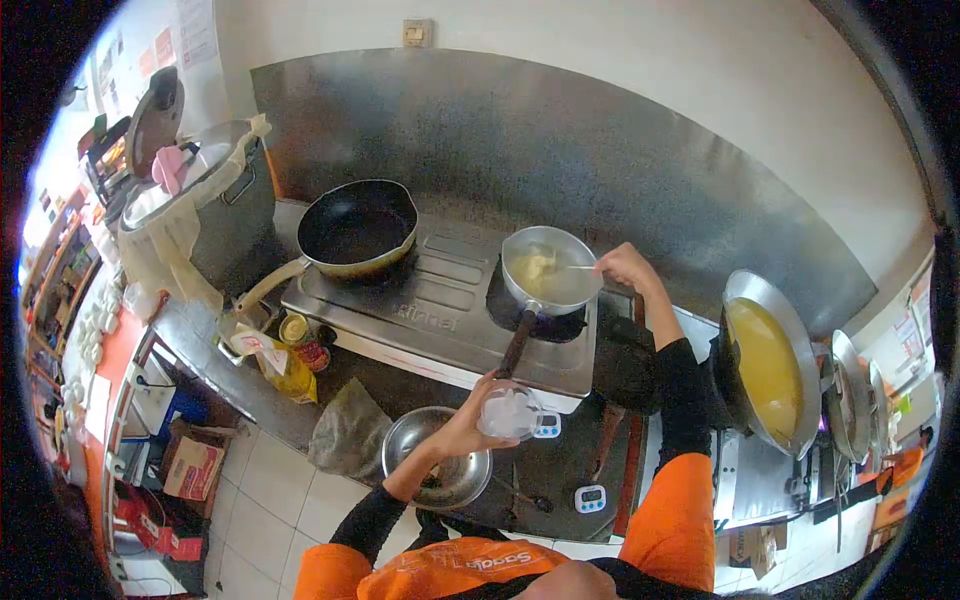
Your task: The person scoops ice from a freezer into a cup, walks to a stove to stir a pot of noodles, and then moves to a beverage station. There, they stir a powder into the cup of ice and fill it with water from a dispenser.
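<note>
A saucepan (584, 290) with pale yellow contents sits on the right burner of the steel stove (400, 318). My right hand (627, 266) is closed on a thin utensil (580, 267) whose far end is in the saucepan, at a pale lump. Below the pan's dark handle (516, 345), my left hand (466, 428) holds a clear plastic cup (509, 412) with whitish contents. Its fingertips are near the handle's end; whether they touch it I cannot tell. A metal bowl (463, 480) lies beneath my left forearm.
A black frying pan (357, 222) occupies the left burner. At right stands a large wok (765, 350) of yellow liquid. A large pot (235, 210), a yellow pouch (288, 374), a grey cloth (350, 428) and a white timer (591, 499) are around the stove.
</note>
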Demonstrator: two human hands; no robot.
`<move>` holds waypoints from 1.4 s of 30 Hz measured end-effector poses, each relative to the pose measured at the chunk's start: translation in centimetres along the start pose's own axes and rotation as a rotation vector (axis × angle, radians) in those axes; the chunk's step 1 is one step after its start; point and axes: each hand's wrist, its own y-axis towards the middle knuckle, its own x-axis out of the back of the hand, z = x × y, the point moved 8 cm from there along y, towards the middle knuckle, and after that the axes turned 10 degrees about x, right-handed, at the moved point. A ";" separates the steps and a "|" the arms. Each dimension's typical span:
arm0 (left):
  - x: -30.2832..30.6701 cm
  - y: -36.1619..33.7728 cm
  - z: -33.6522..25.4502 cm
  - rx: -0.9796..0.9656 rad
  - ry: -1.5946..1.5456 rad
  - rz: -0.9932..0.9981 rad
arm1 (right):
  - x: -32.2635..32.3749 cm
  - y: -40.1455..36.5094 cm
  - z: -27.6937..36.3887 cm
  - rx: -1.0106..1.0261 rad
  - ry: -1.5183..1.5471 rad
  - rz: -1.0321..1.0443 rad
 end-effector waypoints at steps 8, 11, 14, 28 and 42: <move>-0.1 0.4 0.5 -0.025 -0.033 -0.001 | 0.9 1.1 5.3 0.251 -0.764 -0.416; -0.4 0.5 0.8 -0.026 -0.023 0.007 | 1.9 -0.9 5.5 0.227 -0.917 -0.578; -0.2 0.5 0.3 -0.027 0.050 -0.001 | 0.2 2.4 -0.9 0.092 -0.713 -0.219; -0.3 0.5 -0.6 -0.043 0.011 0.006 | -2.1 2.2 5.0 0.308 -0.641 -0.304; -0.1 0.4 0.4 -0.063 -0.028 -0.058 | -4.6 -3.6 11.2 0.706 -1.205 -0.103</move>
